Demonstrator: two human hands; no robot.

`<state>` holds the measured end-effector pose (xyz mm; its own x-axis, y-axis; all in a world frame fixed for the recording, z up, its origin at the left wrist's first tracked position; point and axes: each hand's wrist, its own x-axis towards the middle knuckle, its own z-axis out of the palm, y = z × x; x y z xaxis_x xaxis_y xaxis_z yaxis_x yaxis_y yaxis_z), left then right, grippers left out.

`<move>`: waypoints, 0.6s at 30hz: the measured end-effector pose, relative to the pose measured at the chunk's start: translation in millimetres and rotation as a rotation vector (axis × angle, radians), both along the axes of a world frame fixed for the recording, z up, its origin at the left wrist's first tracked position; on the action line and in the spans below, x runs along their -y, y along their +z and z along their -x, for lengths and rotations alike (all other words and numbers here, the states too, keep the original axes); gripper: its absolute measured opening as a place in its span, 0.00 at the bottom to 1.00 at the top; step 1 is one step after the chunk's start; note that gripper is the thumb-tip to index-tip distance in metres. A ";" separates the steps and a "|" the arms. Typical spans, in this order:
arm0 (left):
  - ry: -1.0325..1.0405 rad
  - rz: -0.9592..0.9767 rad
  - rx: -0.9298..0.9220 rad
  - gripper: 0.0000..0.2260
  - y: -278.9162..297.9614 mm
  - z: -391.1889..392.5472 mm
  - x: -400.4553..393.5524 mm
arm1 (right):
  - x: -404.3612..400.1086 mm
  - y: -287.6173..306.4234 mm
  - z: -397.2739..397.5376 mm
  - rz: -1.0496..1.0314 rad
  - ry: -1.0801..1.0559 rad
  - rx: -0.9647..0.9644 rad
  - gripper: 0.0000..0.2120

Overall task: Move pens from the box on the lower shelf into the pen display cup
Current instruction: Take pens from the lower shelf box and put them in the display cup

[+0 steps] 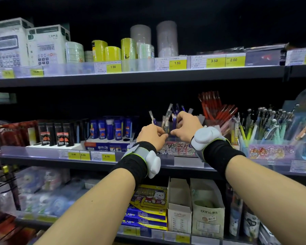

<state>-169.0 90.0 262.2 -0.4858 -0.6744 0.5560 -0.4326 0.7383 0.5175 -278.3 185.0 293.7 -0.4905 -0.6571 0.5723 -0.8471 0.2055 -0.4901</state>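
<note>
The pen display cup (179,149) is a clear holder with a scribbled label, standing on the middle shelf. Several blue pens (174,114) with clear caps stick up out of it. My left hand (151,137) is at the cup's left front, fingers pinched around pens there. My right hand (187,125) is at the cup's right side, fingers curled around blue pens among the bunch. On the lower shelf stand open cardboard boxes (179,207), one (208,213) marked "daho"; their contents are hidden.
Red pens (214,106) and cups of pastel pens (270,128) crowd the right. Blue and black ink bottles (109,128) stand left of the cup. The upper shelf (136,76) carries tape rolls and calculators close overhead. Colourful boxes (147,206) lie below.
</note>
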 end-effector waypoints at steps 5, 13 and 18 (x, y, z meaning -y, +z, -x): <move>0.015 -0.002 0.006 0.07 -0.2 0.4 0.7 | -2.9 -1.0 0.3 -0.052 -0.051 -0.043 0.14; -0.010 0.023 0.058 0.08 -7.0 0.3 2.2 | -10.1 -5.8 -7.5 -0.124 -0.066 -0.061 0.13; -0.034 0.148 -0.045 0.09 -18.2 -7.8 2.9 | -15.5 -17.3 -17.0 -0.091 -0.029 -0.190 0.12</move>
